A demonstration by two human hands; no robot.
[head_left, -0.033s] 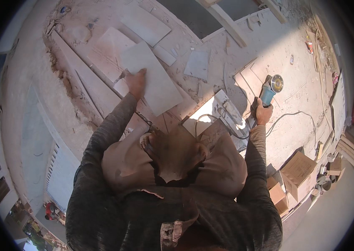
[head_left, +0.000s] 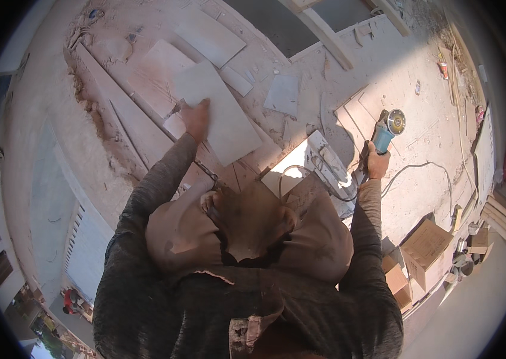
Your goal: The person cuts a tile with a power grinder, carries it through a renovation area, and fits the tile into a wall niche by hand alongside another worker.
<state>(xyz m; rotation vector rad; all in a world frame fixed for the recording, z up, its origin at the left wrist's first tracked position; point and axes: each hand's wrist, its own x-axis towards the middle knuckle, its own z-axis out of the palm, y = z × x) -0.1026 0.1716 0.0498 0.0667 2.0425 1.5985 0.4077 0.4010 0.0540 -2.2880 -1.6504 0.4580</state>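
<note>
My left hand lies flat, fingers together, on the left edge of a pale rectangular tile that rests on other slabs on the dusty floor. My right hand grips the body of a blue angle grinder. Its round disc points away from me, over a tan board. The grinder's cable trails off to the right across the floor. I am crouched, and my knees are between the two arms.
Several cut tiles and offcuts lie around, among them a small square piece and a large slab. A wooden plank lies at the top. Open cardboard boxes stand at the right. Red dust is heaped at the left.
</note>
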